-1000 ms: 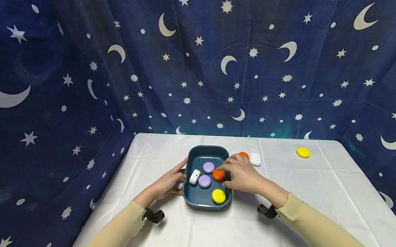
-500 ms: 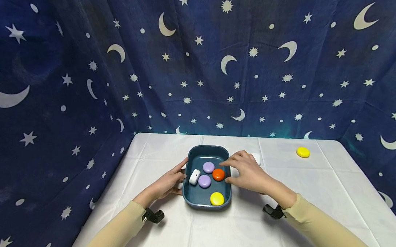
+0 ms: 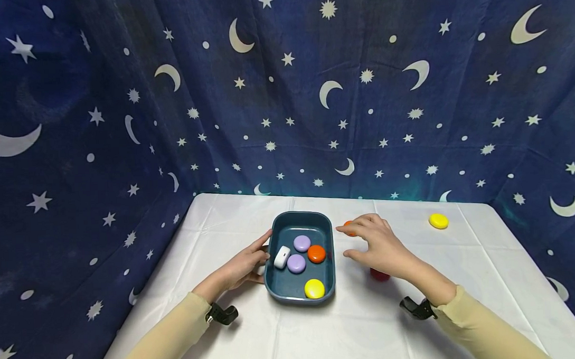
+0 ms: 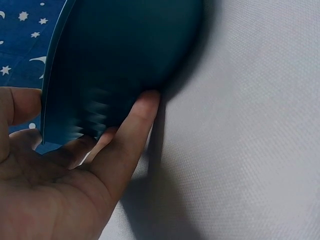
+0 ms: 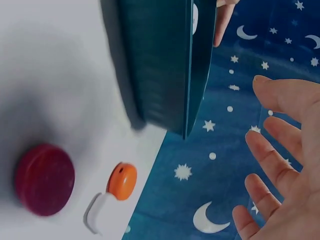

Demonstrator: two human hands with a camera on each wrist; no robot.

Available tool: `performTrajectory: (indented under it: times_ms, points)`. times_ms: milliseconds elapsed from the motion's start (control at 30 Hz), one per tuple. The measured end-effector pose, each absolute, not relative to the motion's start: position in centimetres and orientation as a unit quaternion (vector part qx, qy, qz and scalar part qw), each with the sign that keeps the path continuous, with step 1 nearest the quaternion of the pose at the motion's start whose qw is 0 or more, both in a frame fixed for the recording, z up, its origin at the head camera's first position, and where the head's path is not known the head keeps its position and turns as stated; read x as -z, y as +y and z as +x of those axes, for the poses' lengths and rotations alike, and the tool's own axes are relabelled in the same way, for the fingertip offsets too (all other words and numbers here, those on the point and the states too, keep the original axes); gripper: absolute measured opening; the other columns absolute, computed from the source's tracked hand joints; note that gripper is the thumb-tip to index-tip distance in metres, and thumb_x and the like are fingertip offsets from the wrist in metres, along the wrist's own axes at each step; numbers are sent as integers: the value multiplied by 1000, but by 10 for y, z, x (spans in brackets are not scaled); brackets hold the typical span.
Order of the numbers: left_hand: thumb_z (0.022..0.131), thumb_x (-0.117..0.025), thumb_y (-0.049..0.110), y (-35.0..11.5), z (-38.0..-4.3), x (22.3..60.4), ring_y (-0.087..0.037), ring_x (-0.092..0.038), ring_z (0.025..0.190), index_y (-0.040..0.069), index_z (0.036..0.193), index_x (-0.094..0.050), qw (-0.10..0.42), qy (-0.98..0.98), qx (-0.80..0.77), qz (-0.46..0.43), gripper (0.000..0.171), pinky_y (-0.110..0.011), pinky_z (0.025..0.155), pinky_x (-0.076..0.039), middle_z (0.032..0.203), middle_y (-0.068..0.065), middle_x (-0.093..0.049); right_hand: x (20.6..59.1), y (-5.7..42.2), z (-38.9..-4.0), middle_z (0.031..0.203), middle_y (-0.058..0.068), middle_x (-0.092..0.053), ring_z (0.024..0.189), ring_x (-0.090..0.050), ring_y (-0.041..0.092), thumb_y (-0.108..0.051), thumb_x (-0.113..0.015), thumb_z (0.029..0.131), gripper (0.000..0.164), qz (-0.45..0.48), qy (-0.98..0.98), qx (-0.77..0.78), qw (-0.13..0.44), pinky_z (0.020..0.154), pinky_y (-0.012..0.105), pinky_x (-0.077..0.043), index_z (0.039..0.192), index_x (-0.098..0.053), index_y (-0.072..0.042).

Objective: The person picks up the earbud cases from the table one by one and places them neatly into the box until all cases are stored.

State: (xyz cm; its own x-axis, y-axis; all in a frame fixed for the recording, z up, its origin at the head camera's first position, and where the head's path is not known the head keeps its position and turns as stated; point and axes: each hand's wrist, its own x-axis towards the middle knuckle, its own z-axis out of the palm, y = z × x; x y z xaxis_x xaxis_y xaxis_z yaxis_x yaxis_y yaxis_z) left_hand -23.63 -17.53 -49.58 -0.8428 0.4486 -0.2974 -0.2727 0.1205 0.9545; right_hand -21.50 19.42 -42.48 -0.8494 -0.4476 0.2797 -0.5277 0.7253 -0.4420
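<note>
A dark teal, rounded rectangular tray [image 3: 301,301] sits on the white-covered table. My left hand [image 3: 240,266] rests along its left outer wall, and the left wrist view has its extended fingers [image 4: 132,135] against that wall. Inside lie two lavender discs [image 3: 297,263], an orange-red disc [image 3: 316,254], a yellow disc [image 3: 314,289] and a white piece [image 3: 282,257] standing on edge. To the right of the tray, above the table, my right hand [image 3: 382,250] holds nothing, its fingers spread and loosely bent. Under it is a dark red disc [image 5: 45,180], mostly hidden in the head view.
An orange disc [image 5: 122,181] with a small hole lies beside a white square piece [image 5: 102,214] beyond my right hand. Farther right, a yellow disc [image 3: 438,221] lies near the table's back edge. A blue star-and-moon curtain [image 3: 304,121] hangs behind.
My right hand has pulled back rightward from over the tray. The yellow disc inside shifted slightly toward the near wall. A dark red disc shows beneath the hand; the left hand stays put.
</note>
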Motion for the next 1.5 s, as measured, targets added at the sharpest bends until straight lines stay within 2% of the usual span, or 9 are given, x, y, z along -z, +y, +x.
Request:
performTrajectory:
  times_ms: [267,467,733,1000,1200,1500]
  points:
    - [99,-49,14,-176,-236,494,-40,-47,133,38,164,-20,273,700,-657,63,75,-53,78,-58,163,-18,-28,426,218,-212,122,-1,-64,127,-40,29,-27,-86,81,52,238,-933,-259,82,103,58,-29,131,-70,-26]
    - [99,-50,15,-176,-238,495,-44,-43,137,40,163,-22,274,702,-655,59,74,-54,79,-58,164,-18,-27,429,232,-208,124,4,-64,126,-41,32,-25,-85,81,56,223,-939,-249,86,104,59,-28,134,-69,-21]
    - [100,-50,15,-176,-238,494,-43,-43,137,40,164,-21,275,699,-657,62,74,-53,78,-58,164,-18,-26,434,247,-204,124,5,-65,128,-41,32,-26,-84,81,56,204,-945,-243,79,103,59,-29,134,-69,-20]
    - [100,-51,15,-175,-236,494,-37,-50,131,40,164,-21,274,700,-657,62,75,-51,76,-58,163,-18,-29,440,262,-199,121,1,-66,127,-41,31,-23,-84,82,56,210,-944,-244,77,101,58,-31,135,-68,-21]
    - [101,-48,13,-175,-236,496,-38,-51,130,37,165,-19,275,697,-658,70,75,-51,76,-58,162,-19,-30,448,270,-197,118,-1,-66,123,-44,30,-22,-85,80,58,216,-944,-238,72,98,55,-32,135,-68,-20]
    - [100,-50,14,-176,-236,497,-38,-51,129,37,165,-19,276,696,-659,72,75,-51,77,-58,162,-19,-30,463,279,-195,118,-4,-66,121,-44,28,-23,-87,79,62,200,-947,-250,36,97,56,-33,137,-67,-21]
